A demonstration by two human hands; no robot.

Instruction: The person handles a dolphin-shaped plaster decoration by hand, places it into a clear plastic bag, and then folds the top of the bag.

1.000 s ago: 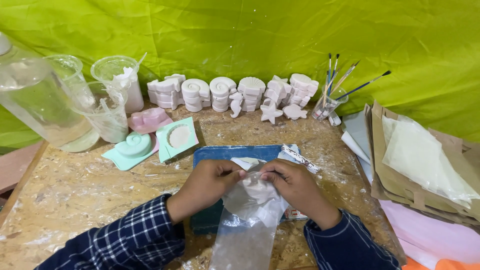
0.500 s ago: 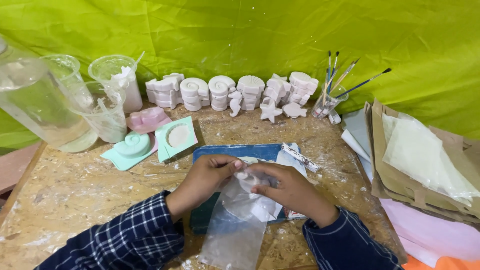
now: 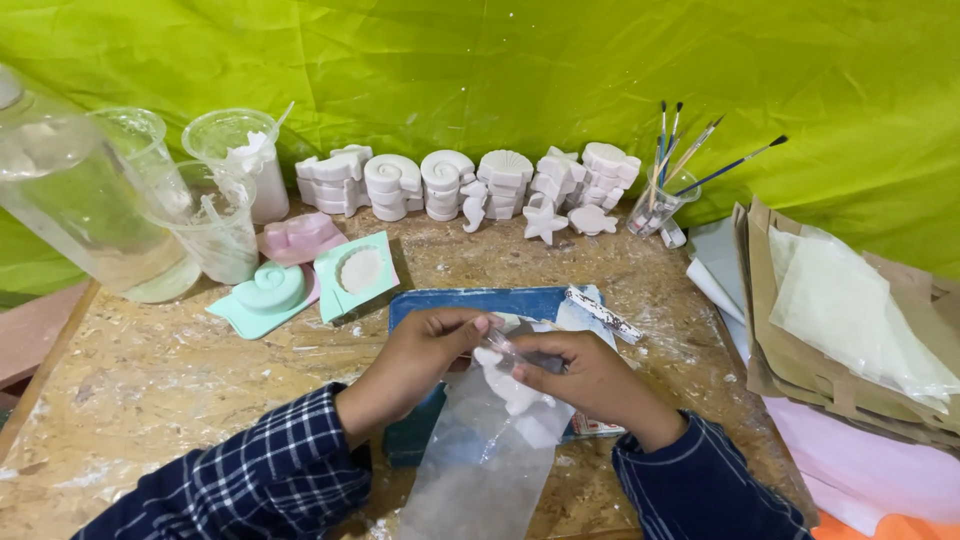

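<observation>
Green cloth backdrop, dusty chipboard bench point(image 3: 130, 390). I'm pinching the mouth of a clear plastic bag point(image 3: 480, 460) with my left hand point(image 3: 415, 355) and right hand point(image 3: 585, 375); white plaster cast point(image 3: 515, 395) sitting inside, bag apparently not sealed yet.

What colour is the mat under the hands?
Blue mat, seen best in the head view.

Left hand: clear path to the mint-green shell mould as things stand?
Probably yes. The mint-green shell mould lies on bare tabletop just beyond the left hand, nothing between; but that hand is pinching the clear plastic bag.
</observation>
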